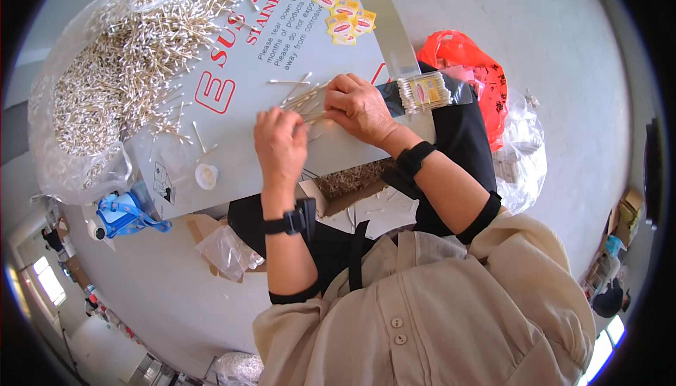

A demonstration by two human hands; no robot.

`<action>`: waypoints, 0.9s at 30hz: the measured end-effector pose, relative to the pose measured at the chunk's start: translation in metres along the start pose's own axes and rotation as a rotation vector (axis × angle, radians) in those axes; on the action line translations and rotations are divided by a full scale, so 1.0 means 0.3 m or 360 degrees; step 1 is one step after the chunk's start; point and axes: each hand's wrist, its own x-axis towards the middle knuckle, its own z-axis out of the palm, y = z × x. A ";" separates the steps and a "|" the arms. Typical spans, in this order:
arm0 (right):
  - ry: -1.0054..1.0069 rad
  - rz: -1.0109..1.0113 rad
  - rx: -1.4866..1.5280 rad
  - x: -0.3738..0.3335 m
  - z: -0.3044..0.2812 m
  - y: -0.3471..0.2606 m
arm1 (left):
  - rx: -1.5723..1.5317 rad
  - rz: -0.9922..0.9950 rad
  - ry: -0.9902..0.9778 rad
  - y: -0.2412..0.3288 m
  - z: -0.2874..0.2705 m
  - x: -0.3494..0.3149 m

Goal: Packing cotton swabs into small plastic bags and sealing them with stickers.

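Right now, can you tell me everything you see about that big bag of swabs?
The bag is large, see-through and crinkled, apparently thin plastic. It slumps at the left of the table, open toward the table's middle and packed with a jumbled heap of swabs, white-tipped on pale sticks. Many spill onto the table. Neither the left hand nor the right hand touches it.

The swab heap [134, 62] lies left of the swab pack [424, 92].

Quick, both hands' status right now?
Left hand: fingers curled, slightly blurred; whether it holds anything cannot be told.
Right hand: fingers curled beside loose cotton swabs; whether it grips any cannot be told.
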 end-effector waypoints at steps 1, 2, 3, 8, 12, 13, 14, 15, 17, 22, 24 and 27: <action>0.0000 -0.0003 0.0009 0.002 0.003 -0.003 | -0.0004 -0.0018 -0.0046 0.014 0.006 -0.044; 0.0001 0.0001 0.0021 0.005 0.004 -0.006 | 0.0005 -0.0021 -0.0045 0.026 0.015 -0.080; 0.0002 0.0004 0.0033 0.008 0.006 -0.011 | 0.0092 -0.0065 -0.0095 0.037 0.026 -0.115; 0.0009 -0.0001 0.0028 0.001 0.008 0.003 | 0.0075 0.0162 -0.0761 0.086 -0.009 -0.194; 0.0044 -0.0022 -0.0044 0.005 0.009 0.004 | 0.0086 0.0026 -0.0302 0.064 -0.032 -0.117; 0.0043 -0.0027 -0.0037 0.013 0.011 -0.002 | 0.0216 0.0035 -0.0215 0.054 -0.030 -0.081; -0.0034 -0.0003 -0.0119 0.022 0.014 -0.005 | 0.0345 0.0045 -0.0128 0.047 -0.024 -0.051; -0.0111 0.0020 -0.0208 0.040 0.010 -0.012 | 0.0346 0.0043 -0.0124 0.033 -0.008 -0.033; -0.0255 0.0079 -0.0231 0.073 -0.006 -0.020 | 0.0403 0.0029 -0.0312 0.005 0.026 -0.014; -0.0253 0.0260 -0.0219 0.077 -0.007 0.013 | 0.0374 -0.0017 -0.0150 -0.004 0.080 0.044; -0.0160 0.0234 -0.0148 0.072 -0.005 0.018 | 0.0456 0.0042 -0.0117 -0.026 0.098 0.068; -0.0168 0.0245 -0.0256 0.068 0.007 0.009 | 0.0573 0.0024 -0.0145 -0.022 0.132 0.044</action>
